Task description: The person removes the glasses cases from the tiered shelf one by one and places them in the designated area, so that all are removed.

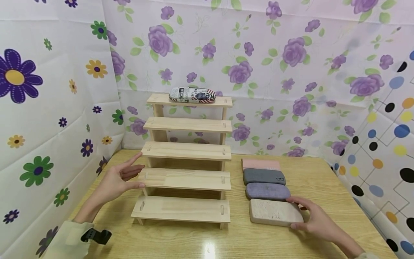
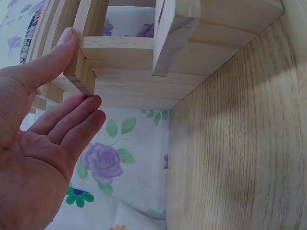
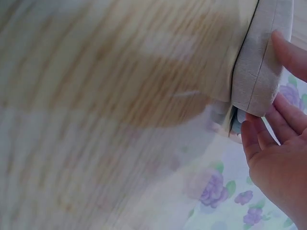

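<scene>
A wooden stepped shelf (image 1: 185,151) with several tiers stands on the table. My left hand (image 1: 116,178) is at its left side, fingers extended, thumb by the end of the second-lowest board (image 2: 81,72). At the right, a beige glasses case (image 1: 275,212) lies nearest me in a column of cases. My right hand (image 1: 315,219) grips its right end, thumb on the front side and fingers at the back. In the right wrist view, the case (image 3: 256,62) shows its side seam between thumb and fingers. A newspaper-print glasses case (image 1: 192,95) rests on the top tier.
Behind the beige case lie a purple case (image 1: 267,191), a dark grey-blue case (image 1: 263,176) and a pink case (image 1: 260,164). Patterned cloth (image 1: 271,118) hangs around the wooden table (image 1: 307,172) at the back and both sides.
</scene>
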The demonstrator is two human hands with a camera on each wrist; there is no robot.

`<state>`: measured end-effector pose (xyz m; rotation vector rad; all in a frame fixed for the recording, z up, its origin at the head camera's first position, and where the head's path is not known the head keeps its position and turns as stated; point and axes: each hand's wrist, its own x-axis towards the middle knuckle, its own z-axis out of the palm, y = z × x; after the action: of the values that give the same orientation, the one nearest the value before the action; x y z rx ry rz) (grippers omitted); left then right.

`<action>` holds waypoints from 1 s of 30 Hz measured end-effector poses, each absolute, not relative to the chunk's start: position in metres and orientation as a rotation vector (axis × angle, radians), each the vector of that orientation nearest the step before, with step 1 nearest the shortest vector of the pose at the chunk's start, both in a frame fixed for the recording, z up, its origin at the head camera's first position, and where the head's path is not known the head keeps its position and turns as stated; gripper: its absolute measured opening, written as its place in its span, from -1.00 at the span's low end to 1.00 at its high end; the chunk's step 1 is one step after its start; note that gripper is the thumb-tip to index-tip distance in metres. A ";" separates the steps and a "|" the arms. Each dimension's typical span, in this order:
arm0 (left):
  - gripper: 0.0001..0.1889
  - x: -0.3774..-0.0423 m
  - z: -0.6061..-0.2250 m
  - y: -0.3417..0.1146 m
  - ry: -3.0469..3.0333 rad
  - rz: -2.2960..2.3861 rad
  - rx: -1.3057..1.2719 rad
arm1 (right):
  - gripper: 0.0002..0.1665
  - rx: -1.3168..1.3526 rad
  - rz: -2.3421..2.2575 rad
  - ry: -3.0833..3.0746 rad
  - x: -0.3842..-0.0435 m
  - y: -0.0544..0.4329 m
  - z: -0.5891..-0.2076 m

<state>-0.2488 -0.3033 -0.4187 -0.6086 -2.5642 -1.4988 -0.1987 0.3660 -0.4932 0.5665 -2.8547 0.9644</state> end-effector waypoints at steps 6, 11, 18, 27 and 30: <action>0.06 -0.249 -0.419 -0.304 -2.549 -1.507 -0.624 | -0.11 0.600 0.915 -2.818 -0.198 0.365 -0.494; 0.06 -0.250 -0.419 -0.304 -2.542 -1.498 -0.632 | -0.12 0.600 0.911 -2.809 -0.200 0.364 -0.494; 0.06 -0.250 -0.420 -0.304 -2.557 -1.503 -0.623 | -0.13 0.585 0.942 -2.808 -0.204 0.363 -0.494; 0.06 -0.249 -0.418 -0.305 -2.578 -1.467 -0.619 | -0.14 0.620 0.937 -2.783 -0.206 0.364 -0.495; 0.05 -0.249 -0.418 -0.304 -2.579 -1.458 -0.616 | -0.14 0.622 0.933 -2.778 -0.206 0.364 -0.495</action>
<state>-0.2485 -0.3043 -0.4181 -0.6159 -2.5791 -1.4577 -0.2065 0.3641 -0.4948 0.6223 -2.7782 0.9335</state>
